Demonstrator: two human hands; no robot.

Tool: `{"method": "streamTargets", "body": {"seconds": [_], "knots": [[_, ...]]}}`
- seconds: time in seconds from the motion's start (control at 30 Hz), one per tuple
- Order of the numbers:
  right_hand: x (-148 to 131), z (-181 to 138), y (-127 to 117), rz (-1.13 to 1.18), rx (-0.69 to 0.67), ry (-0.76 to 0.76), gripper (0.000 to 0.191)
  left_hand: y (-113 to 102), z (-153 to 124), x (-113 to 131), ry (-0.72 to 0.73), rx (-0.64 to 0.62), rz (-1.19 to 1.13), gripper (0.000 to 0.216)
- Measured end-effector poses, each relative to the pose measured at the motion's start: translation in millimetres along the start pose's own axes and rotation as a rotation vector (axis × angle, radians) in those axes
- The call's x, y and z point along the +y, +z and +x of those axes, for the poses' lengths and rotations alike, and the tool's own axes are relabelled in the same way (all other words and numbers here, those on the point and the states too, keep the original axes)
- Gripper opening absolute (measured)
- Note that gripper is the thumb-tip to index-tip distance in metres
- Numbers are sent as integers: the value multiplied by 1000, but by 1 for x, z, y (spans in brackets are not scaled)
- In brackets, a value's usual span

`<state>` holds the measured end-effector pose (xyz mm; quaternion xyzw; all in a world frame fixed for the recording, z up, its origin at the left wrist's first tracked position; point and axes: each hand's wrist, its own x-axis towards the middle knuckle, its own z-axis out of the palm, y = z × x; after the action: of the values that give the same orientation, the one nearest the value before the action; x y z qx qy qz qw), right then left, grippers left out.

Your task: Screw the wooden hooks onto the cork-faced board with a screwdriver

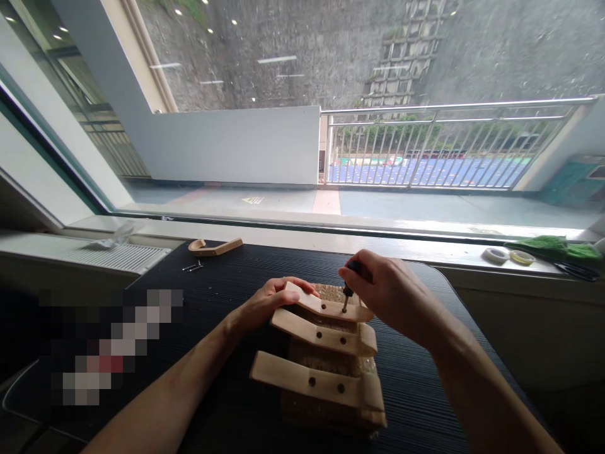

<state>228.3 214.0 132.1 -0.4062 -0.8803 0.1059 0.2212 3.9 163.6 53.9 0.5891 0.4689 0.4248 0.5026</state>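
Observation:
A short screwdriver stands nearly upright in my right hand, its fingers closed round the dark handle. Its tip meets the right-hand hole of the farthest wooden hook. At that hook's left end, my left hand grips the wood between thumb and fingers. Nearer to me lie a middle wooden hook and a front wooden hook, each with two dark holes. All three hooks rest across a brown board, which looks wrapped in clear plastic. Whether a screw sits under the tip cannot be made out.
On the black table, a loose wooden hook lies at the back left beside several screws. The windowsill at right holds tape rolls and a green cloth. A large window borders the table's far side. Something pixelated covers the left.

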Motion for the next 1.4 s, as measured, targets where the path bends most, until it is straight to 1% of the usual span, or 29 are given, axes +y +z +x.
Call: {"method": "streamTargets", "body": {"seconds": [0.13, 0.27, 0.43, 0.53, 0.6, 0.67, 0.77, 0.83, 0.9, 1.07, 1.17, 1.23, 1.33, 1.4], "knots": [[-8, -3, 1, -39, -17, -45, 21, -7, -2, 3, -41, 53, 14, 34], [-1, -3, -4, -109, -5, -73, 18, -3, -3, 7, -36, 33, 23, 31], [-1, -2, -6, -150, -22, -141, 17, 3, -4, 11, -7, 27, -52, 33], [-4, -2, -3, -242, -23, -127, 17, 7, -3, 10, 8, 22, -130, 30], [-4, -1, -1, -287, -28, -108, 18, 10, -2, 8, -10, 18, -220, 28], [-4, 0, 1, -305, -30, -89, 19, 13, -2, 6, -30, 28, -302, 27], [-8, 3, 0, -325, -38, -67, 22, 15, -2, 5, -44, 34, -341, 28], [-12, 7, -6, -347, -77, -82, 25, 14, -2, 5, -43, 22, -350, 28], [-17, 10, -15, -359, -145, -119, 27, 14, -3, 5, -28, 18, -364, 27], [-23, 15, -35, -280, -371, -194, 13, 15, -3, 4, -21, 15, -401, 25], [-27, 17, -37, -293, -450, -179, 15, 15, -3, 5, -25, 32, -377, 26], [-30, 18, -35, -304, -447, -176, 16, 16, -3, 5, -20, 51, -355, 27], [-31, 16, -31, -316, -397, -165, 16, 16, -3, 4, -18, 59, -367, 26], [-30, 12, -28, -332, -352, -133, 15, 16, -3, 3, -13, 54, -390, 25]]}}
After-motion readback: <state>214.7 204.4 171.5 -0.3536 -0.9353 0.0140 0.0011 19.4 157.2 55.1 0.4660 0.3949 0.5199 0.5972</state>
